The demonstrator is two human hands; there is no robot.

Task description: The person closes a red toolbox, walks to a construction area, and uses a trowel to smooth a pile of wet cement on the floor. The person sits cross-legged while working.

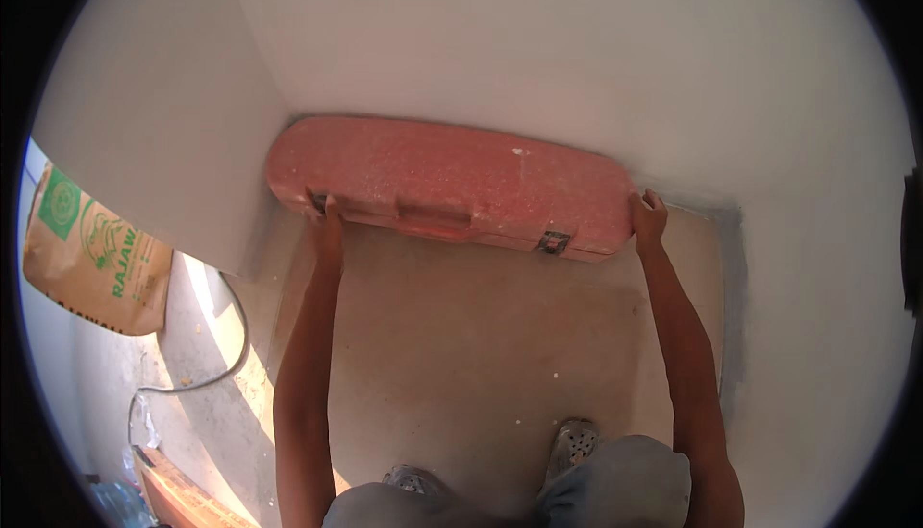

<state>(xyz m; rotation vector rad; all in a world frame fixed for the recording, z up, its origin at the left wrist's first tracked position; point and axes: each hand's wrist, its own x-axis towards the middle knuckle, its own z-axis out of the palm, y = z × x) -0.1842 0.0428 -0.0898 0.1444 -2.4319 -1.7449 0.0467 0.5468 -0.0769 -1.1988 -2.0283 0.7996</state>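
Note:
A long red hard plastic case (452,172), scuffed and dusty with rounded ends, lies on the floor against the back wall, its lid down. Along its front edge are a recessed handle and a dark latch (553,242) near the right end. My left hand (328,232) is closed at the front edge by the left latch, which it partly covers. At the case's right end, my right hand (650,216) has its fingers curled against the side. Some fingertips of both hands are hidden.
Walls meet behind the case, with a grey strip (733,288) along the right one. To the left are a brown paper sack (96,249) with green print, a grey hose or cable (242,336) and a long brown box (187,494). My clog-shod feet (574,443) stand on the floor.

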